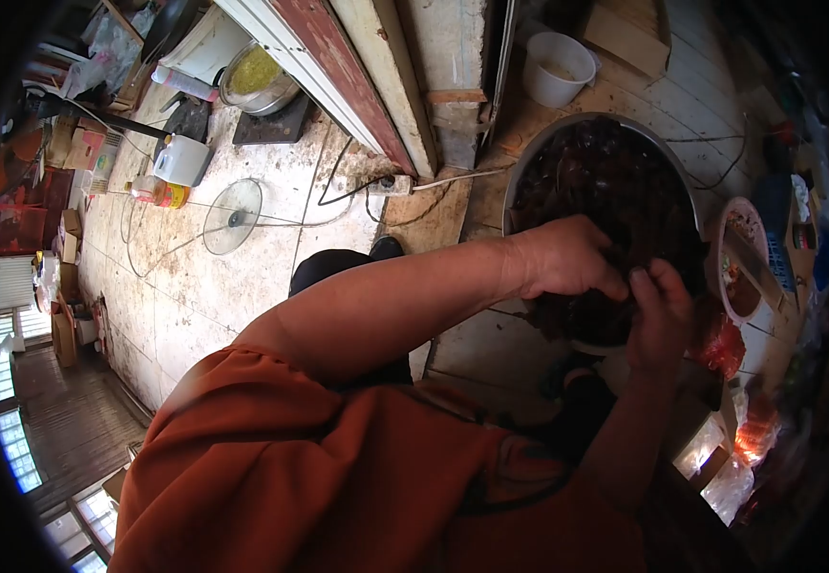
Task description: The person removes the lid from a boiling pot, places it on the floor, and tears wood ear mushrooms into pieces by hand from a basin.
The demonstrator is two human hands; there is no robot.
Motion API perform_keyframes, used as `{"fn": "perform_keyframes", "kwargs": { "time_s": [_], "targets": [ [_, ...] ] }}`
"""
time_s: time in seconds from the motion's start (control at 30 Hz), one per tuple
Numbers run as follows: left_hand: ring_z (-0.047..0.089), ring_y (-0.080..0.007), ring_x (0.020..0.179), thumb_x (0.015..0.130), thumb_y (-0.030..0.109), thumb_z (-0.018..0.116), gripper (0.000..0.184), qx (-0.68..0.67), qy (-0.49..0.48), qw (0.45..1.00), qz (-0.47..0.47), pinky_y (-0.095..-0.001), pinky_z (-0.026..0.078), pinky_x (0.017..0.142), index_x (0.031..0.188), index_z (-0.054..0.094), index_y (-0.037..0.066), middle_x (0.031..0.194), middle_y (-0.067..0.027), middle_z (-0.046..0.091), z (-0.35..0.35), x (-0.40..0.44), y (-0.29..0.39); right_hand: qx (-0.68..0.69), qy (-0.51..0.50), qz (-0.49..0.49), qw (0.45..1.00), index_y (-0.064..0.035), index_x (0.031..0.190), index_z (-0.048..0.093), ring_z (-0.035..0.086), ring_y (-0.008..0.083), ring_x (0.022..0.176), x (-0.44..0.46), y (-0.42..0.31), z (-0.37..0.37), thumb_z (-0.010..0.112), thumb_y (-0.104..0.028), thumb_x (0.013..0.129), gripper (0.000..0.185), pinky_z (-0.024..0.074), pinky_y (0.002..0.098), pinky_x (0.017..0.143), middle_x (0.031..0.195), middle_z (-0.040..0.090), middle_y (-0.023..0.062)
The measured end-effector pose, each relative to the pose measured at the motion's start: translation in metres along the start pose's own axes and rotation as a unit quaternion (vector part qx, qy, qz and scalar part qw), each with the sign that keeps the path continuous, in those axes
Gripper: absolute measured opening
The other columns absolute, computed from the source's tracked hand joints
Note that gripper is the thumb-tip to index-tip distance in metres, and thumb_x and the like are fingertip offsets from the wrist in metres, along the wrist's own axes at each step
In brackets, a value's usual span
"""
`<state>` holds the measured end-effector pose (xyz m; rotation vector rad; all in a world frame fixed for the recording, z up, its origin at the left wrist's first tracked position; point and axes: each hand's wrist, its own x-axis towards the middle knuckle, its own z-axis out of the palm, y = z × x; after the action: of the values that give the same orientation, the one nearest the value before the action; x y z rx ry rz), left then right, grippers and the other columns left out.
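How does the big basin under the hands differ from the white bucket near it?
The basin is much wider than the white bucket. The basin holds a dark, glossy mass; the white bucket's inside looks pale. The left hand and right hand are over the basin, while the white bucket stands untouched. Both are round and open-topped.

The bucket (550, 88) is behind the basin (665, 145), the bowl (740, 202) to the basin's right, a slat (754, 265), dimly seen, perhaps across it. Leftward on the floor (185, 277): a lid (234, 218), the pot (269, 102) on a hotplate (266, 132) behind it, jug (182, 160) and bottle (152, 191) farther left.
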<state>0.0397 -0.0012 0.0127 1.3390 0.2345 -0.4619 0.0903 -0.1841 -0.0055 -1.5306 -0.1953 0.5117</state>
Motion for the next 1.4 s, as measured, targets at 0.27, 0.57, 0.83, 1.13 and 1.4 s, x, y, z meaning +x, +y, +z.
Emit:
{"fn": "perform_keyframes", "kwargs": {
  "time_s": [0.27,0.57,0.83,1.13,1.4],
  "targets": [
    [0.064,-0.0140,0.085,0.076,0.009,0.074,0.031,-0.191,0.030,0.981,0.012,-0.0262,0.052,0.079,0.105,0.064,0.000,0.094,-0.0078,0.068,0.009,0.002,-0.006,0.125,0.083,-0.009,0.989,0.0024,0.098,0.063,0.059,0.0121,0.083,0.001,-0.003,0.015,0.064,-0.004,0.084,0.015,0.0474,0.0234,0.077,0.090,0.064,0.0054],
    [0.065,-0.0141,0.078,0.077,0.009,0.074,0.023,-0.173,0.031,0.983,0.046,-0.0257,0.053,0.071,0.097,0.066,0.000,0.088,-0.0078,0.068,0.005,0.004,-0.009,0.146,-0.002,0.079,0.986,0.0019,0.101,0.064,0.060,0.0100,0.080,0.001,-0.019,0.004,0.066,-0.012,0.085,0.022,0.0479,0.0216,0.070,0.088,0.065,0.0054],
    [0.066,-0.0184,0.080,0.072,0.013,0.078,0.039,-0.118,-0.021,0.993,-0.017,-0.0315,0.056,0.067,0.106,0.063,0.000,0.092,-0.0106,0.067,-0.001,0.000,0.002,0.096,-0.030,0.047,0.994,0.0002,0.094,0.066,0.054,0.0044,0.071,-0.002,-0.010,-0.001,0.069,-0.012,0.083,0.017,0.0435,0.0185,0.064,0.081,0.063,-0.0007],
    [0.064,-0.0173,0.082,0.073,0.005,0.076,0.033,-0.151,0.012,0.988,0.017,-0.0302,0.054,0.074,0.103,0.063,0.000,0.092,-0.0094,0.067,0.003,0.005,-0.004,0.037,0.042,-0.049,0.997,0.0019,0.093,0.067,0.054,0.0050,0.071,0.000,-0.005,0.005,0.069,-0.010,0.083,0.015,0.0446,0.0187,0.065,0.081,0.064,0.0000],
    [0.065,-0.0171,0.080,0.077,0.003,0.072,0.024,-0.220,0.064,0.973,0.032,-0.0300,0.055,0.073,0.099,0.064,0.000,0.090,-0.0080,0.067,0.009,0.003,-0.002,0.167,0.125,-0.077,0.975,0.0051,0.100,0.062,0.061,0.0121,0.079,0.003,-0.007,0.009,0.063,-0.005,0.086,0.017,0.0495,0.0233,0.073,0.091,0.065,0.0073]
  ]
}}
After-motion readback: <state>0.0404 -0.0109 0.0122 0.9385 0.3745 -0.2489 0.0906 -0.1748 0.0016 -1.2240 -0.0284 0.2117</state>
